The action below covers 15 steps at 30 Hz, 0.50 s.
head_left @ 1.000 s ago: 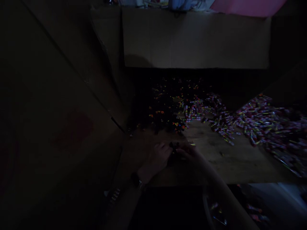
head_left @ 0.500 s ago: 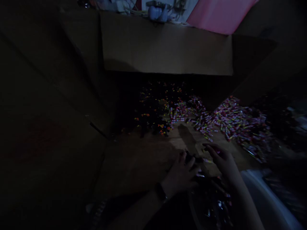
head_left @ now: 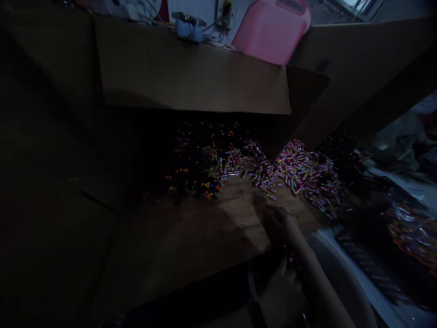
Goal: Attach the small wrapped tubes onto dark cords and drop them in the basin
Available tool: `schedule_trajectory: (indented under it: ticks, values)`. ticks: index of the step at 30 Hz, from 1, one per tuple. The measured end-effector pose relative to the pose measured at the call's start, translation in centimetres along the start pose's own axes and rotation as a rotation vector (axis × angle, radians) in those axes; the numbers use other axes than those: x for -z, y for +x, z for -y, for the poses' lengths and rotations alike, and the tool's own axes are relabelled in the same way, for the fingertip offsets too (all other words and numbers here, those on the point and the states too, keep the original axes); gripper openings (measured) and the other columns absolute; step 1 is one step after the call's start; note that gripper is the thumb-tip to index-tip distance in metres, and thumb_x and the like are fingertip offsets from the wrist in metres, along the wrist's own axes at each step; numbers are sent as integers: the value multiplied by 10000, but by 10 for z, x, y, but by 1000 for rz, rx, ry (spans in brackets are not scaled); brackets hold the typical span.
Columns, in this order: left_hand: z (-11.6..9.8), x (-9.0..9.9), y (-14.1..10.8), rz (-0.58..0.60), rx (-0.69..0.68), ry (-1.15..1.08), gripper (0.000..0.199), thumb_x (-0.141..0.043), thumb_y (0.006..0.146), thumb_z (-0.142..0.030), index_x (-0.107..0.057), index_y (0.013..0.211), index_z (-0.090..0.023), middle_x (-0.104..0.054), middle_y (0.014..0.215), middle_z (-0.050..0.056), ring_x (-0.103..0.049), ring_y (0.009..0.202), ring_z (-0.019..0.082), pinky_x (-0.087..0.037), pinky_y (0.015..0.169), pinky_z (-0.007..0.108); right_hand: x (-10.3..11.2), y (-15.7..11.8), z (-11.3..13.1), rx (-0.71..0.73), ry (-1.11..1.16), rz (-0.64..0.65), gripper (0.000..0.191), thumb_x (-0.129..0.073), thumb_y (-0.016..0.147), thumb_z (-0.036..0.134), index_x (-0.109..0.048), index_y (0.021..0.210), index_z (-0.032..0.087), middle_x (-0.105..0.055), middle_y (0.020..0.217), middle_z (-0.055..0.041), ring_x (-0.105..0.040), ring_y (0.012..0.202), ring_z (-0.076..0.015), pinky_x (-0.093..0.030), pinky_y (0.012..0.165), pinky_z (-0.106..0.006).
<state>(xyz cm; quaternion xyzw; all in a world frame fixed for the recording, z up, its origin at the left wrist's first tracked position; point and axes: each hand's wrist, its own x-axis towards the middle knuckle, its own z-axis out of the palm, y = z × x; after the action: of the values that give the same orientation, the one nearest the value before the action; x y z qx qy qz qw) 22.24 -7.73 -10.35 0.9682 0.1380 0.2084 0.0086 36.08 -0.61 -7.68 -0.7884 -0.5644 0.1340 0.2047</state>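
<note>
My left hand (head_left: 285, 287), with a dark band at the wrist, is low in view over a dark container whose pale rim (head_left: 251, 284) shows beside it. Its fingers point away from me and look slightly apart; no held thing shows. My right hand (head_left: 283, 223) hovers near the front edge of the wooden tabletop (head_left: 198, 228), its fingers bent and smeared in the dim light. Whether it holds anything is hidden. Beyond it lies a pile of small pink-and-white wrapped pieces (head_left: 307, 173). Farther left are dark pieces with orange and yellow parts (head_left: 206, 189).
A cardboard box (head_left: 198, 82) with its flap hanging stands behind the piles. Above it are a pink plastic thing with a handle slot (head_left: 273, 32) and a small blue object (head_left: 187, 31). A pale tub rim (head_left: 341, 269) and a bag of orange-edged pieces (head_left: 414, 232) are at right.
My left hand has moved from the dark pieces at the table edge down and right over the container. My right hand has moved left. The view has turned right.
</note>
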Motion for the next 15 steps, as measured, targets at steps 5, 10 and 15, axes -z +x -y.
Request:
schedule_trajectory:
  ticks: [5,10,15]
  values:
    - [16,6,-28,2,81,-26,374,-392,912,-257,-584,1220,-165,-616,1193,99,-501,1171,255,-339,1047,465,-1,-11,5,-47,-156,136,192,-523,774,171,-675,891,172,-683,918,-128,-632,679,-178,-404,590,-251]
    - [12,-14,-39,81,55,-37,337,-439,880,-186,-613,1167,-162,-621,1155,110,-521,1128,248,-342,1028,435,40,-27,-21,-150,-280,240,83,-663,655,179,-670,735,157,-687,703,-119,-636,640,-234,-365,523,-258]
    - [-4,-23,-36,208,138,-269,411,-421,887,-197,-524,1276,-277,-571,1245,112,-510,1135,304,-405,923,534,23,28,-12,-167,-283,115,402,-467,867,256,-490,1249,135,-697,788,-97,-649,755,-223,-384,619,-265]
